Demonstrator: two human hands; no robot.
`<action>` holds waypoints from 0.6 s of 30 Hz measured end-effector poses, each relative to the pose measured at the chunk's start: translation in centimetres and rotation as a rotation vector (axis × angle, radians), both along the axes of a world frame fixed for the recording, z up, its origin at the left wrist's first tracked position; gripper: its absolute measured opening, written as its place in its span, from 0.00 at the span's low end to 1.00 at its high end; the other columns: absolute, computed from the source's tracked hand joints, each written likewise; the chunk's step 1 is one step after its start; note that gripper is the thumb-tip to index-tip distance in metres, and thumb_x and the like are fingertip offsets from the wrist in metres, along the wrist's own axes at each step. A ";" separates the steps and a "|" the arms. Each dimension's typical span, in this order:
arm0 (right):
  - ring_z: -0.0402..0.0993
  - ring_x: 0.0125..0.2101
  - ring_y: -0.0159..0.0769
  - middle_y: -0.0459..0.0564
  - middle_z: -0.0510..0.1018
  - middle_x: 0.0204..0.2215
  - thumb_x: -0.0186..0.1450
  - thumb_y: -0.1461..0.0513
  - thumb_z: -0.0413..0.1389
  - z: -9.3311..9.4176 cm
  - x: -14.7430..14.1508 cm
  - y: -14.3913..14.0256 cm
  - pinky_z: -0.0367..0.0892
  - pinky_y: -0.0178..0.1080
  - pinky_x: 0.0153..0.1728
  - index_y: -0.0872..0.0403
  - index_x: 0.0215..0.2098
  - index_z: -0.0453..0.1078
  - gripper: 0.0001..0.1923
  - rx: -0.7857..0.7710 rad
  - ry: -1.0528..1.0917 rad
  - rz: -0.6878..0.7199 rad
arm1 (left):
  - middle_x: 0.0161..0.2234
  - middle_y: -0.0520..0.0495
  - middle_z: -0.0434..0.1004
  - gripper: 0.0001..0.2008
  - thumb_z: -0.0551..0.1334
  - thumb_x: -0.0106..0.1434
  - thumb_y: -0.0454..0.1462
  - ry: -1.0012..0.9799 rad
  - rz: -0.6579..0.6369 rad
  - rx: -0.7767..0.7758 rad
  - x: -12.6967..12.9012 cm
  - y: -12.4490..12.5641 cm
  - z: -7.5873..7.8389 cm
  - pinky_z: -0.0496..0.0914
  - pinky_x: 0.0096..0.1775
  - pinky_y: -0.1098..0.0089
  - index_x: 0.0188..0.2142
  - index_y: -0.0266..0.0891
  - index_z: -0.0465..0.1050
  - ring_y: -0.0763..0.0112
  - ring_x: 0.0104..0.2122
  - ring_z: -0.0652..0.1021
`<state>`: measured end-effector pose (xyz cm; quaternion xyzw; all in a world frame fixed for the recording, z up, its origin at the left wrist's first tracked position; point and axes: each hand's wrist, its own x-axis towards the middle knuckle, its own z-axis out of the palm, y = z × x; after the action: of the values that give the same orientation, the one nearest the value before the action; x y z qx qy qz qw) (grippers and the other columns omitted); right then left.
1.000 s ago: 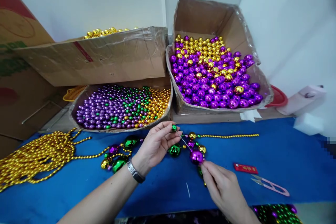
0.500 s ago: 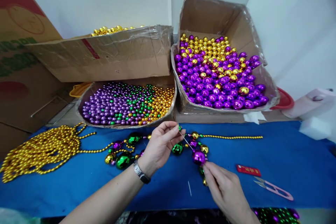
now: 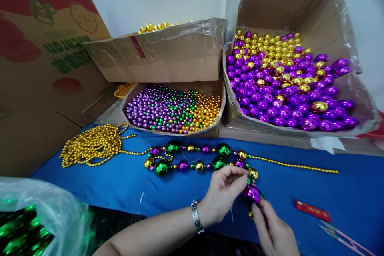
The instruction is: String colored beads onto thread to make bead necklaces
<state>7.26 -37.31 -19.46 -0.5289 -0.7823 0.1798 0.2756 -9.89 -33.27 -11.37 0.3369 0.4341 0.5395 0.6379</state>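
Observation:
My left hand [image 3: 229,192], a watch on its wrist, is closed in a pinch beside a small green bead [image 3: 248,180]. Just below that, the fingertips of my right hand [image 3: 273,226] grip a large shiny purple bead [image 3: 252,193]. The thin string between the two hands is mostly hidden by the fingers. Both beads are at the near right end of a strand of mixed green, purple and gold beads, with a big green bead [image 3: 162,167] at its left part. A gold bead [image 3: 253,173] lies right by the left fingertips.
Gold bead chain [image 3: 93,144] lies heaped on the blue cloth [image 3: 120,184]. Behind stand a box of small beads [image 3: 171,108] and a box of large purple and gold beads [image 3: 288,84]. At right are a red packet [image 3: 312,210] and pink-handled snips [image 3: 345,236]; a plastic bag [image 3: 63,208] sits lower left.
My left hand has come down close to the purple bead, bringing the small green bead near it, and the stretched string between them has shortened. The view has turned left.

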 end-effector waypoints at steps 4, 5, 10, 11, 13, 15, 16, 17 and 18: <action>0.80 0.28 0.34 0.49 0.80 0.30 0.69 0.58 0.44 -0.5 -0.3 -0.5 0.72 0.28 0.26 0.51 0.46 0.62 0.11 -0.098 0.044 -0.011 | 0.32 0.43 0.77 0.11 0.67 0.54 0.39 -0.021 -0.012 0.016 -0.2 -0.3 -0.7 0.68 0.37 0.70 0.32 0.32 0.72 0.70 0.32 0.75; 0.79 0.28 0.34 0.49 0.80 0.30 0.69 0.58 0.45 -0.5 -0.3 -0.6 0.73 0.28 0.27 0.51 0.46 0.63 0.10 -0.092 0.066 -0.002 | 0.32 0.43 0.78 0.11 0.66 0.55 0.40 -0.028 -0.011 0.025 -0.3 -0.4 -0.8 0.68 0.37 0.69 0.32 0.32 0.72 0.69 0.33 0.75; 0.76 0.27 0.32 0.53 0.75 0.34 0.69 0.60 0.44 -0.8 -1.3 -0.7 0.73 0.29 0.27 0.53 0.42 0.65 0.10 -0.018 0.184 0.030 | 0.34 0.41 0.78 0.11 0.64 0.57 0.40 0.010 -0.060 0.084 -0.4 -0.9 -1.2 0.69 0.39 0.67 0.33 0.33 0.71 0.66 0.36 0.76; 0.75 0.26 0.32 0.52 0.74 0.33 0.69 0.61 0.44 -0.9 -1.5 -0.7 0.72 0.29 0.26 0.54 0.42 0.65 0.10 0.002 0.195 0.020 | 0.35 0.41 0.78 0.10 0.63 0.58 0.40 0.026 -0.073 0.093 -0.4 -1.0 -1.3 0.69 0.39 0.67 0.34 0.34 0.70 0.65 0.37 0.76; 0.73 0.24 0.32 0.52 0.73 0.30 0.69 0.61 0.44 -1.4 -2.1 -0.8 0.71 0.30 0.25 0.54 0.42 0.65 0.10 0.053 0.185 -0.006 | 0.38 0.40 0.77 0.10 0.61 0.61 0.40 0.061 -0.090 0.112 -0.4 -1.2 -1.4 0.69 0.39 0.68 0.36 0.34 0.70 0.66 0.38 0.76; 0.74 0.26 0.34 0.53 0.73 0.31 0.69 0.60 0.44 -2.1 -2.6 -0.9 0.71 0.32 0.26 0.55 0.43 0.65 0.11 0.110 0.136 -0.037 | 0.38 0.40 0.77 0.09 0.58 0.63 0.40 0.088 -0.103 0.131 -0.5 -1.3 -1.7 0.69 0.39 0.69 0.37 0.34 0.69 0.66 0.38 0.76; 0.75 0.29 0.35 0.54 0.74 0.32 0.69 0.60 0.44 -2.5 -2.8 -0.9 0.71 0.32 0.27 0.55 0.44 0.65 0.11 0.144 0.104 -0.049 | 0.38 0.41 0.77 0.09 0.57 0.64 0.39 0.106 -0.110 0.140 -0.5 -1.4 -1.8 0.69 0.40 0.69 0.37 0.34 0.69 0.66 0.39 0.76; 0.75 0.32 0.37 0.56 0.75 0.34 0.69 0.60 0.44 -2.9 -3.0 -0.9 0.72 0.33 0.28 0.56 0.45 0.65 0.12 0.182 0.075 -0.057 | 0.38 0.41 0.77 0.09 0.57 0.64 0.39 0.127 -0.115 0.152 -0.5 -1.5 -2.0 0.69 0.40 0.68 0.37 0.34 0.68 0.66 0.39 0.76; 0.76 0.34 0.38 0.57 0.75 0.36 0.69 0.60 0.44 -3.2 -3.1 -1.0 0.72 0.34 0.29 0.57 0.46 0.65 0.13 0.213 0.046 -0.057 | 0.38 0.41 0.77 0.08 0.56 0.65 0.39 0.151 -0.118 0.165 -0.5 -1.6 -2.2 0.69 0.40 0.68 0.37 0.34 0.68 0.66 0.39 0.76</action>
<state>4.15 -38.27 -22.66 -0.5143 -0.7752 0.0997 0.3530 -10.42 -34.85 -13.54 0.4528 0.4146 0.5080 0.6042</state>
